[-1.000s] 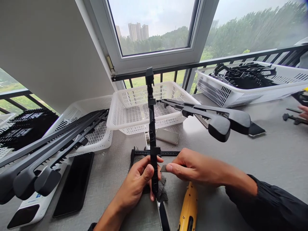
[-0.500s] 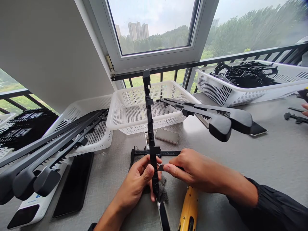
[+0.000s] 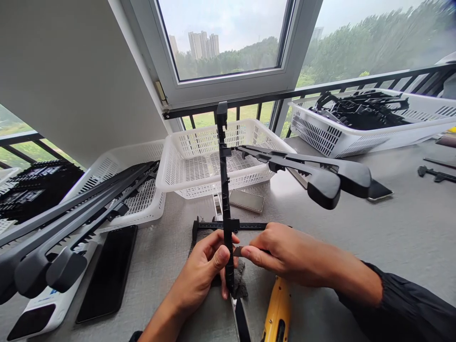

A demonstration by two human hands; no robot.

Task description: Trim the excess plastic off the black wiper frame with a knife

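Note:
My left hand (image 3: 206, 266) is closed around the lower part of a long black plastic strip (image 3: 224, 190), which stands nearly upright in the view. From the right, my right hand (image 3: 278, 251) pinches a small dark blade (image 3: 238, 251), its tip close to the strip's edge. Behind both hands a black caliper (image 3: 210, 225) lies across a grey cloth (image 3: 240, 285). A yellow tool (image 3: 279, 308) rests below my right hand.
A white basket (image 3: 178, 180) stands ahead, with long black parts (image 3: 324, 183) jutting out to the right. More long parts (image 3: 71, 237) and a black phone (image 3: 109, 273) are at the left. Another basket (image 3: 317, 135) at the back right holds black pieces.
The strip's top has tilted slightly to the right. The other person's fingers at the right edge have mostly gone out of view. My grips look the same.

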